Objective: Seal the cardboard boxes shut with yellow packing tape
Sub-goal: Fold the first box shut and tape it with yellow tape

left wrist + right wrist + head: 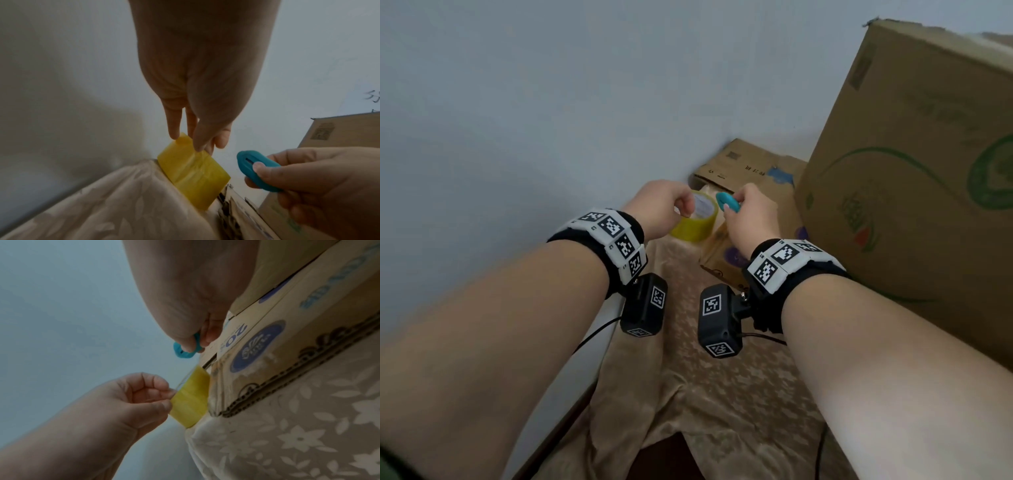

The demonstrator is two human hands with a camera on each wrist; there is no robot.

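Note:
A roll of yellow packing tape [697,221] stands on edge on the patterned cloth, against a low cardboard box [751,171] printed with blue ovals [257,350]. My left hand [681,209] pinches the tape at the roll's upper rim with thumb and fingertips [197,146]; the roll [193,173] shows below them. My right hand [736,205] grips a small teal cutter [727,202], held just right of the roll and apart from it [255,170]. In the right wrist view the cutter [183,352] sits above the roll [191,399]. The low box's top is mostly hidden.
A tall cardboard box [911,171] with green print stands close on the right. A pale wall [551,120] runs along the left and behind. The beige floral cloth [722,394] covers the surface under my arms; cables hang from both wrist cameras.

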